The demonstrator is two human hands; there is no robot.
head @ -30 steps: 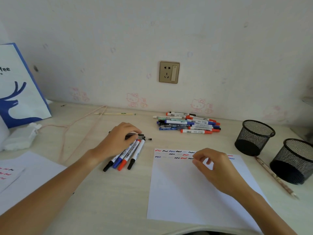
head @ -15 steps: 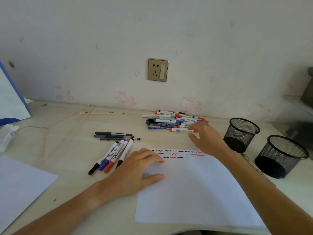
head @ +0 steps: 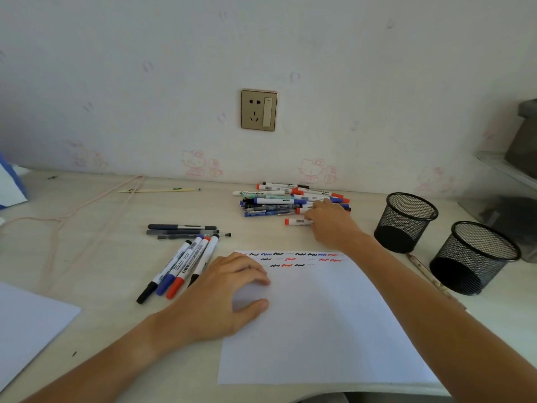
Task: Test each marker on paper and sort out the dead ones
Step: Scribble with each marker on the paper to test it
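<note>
From the head camera I see two black wire-mesh pen cups at the right of the desk, the farther cup (head: 405,222) and the nearer cup (head: 473,257) standing upright and apart; I can make out nothing inside either, though their dark bottoms are hard to read. A thin patterned pencil (head: 424,270) lies between and in front of them.

The white test sheet (head: 319,330) reaches the desk's near edge, its far edge carrying rows of black, blue and red squiggles. Bare pale desk (head: 101,271) lies open left of the sheet, up to a second white sheet (head: 29,324) at the left edge.

My right hand (head: 331,225) curls its fingers round a red-capped white marker (head: 296,221), which lies with its long axis left to right, cap leftward, just in front of the heap of untested markers (head: 290,200) by the wall. My left hand (head: 226,292) rests fingers relaxed on the test sheet's left edge. Beside it, four capped whiteboard markers (head: 183,266) lie side by side, caps toward me; three dark pens (head: 183,231) lie crosswise beyond them.
</note>
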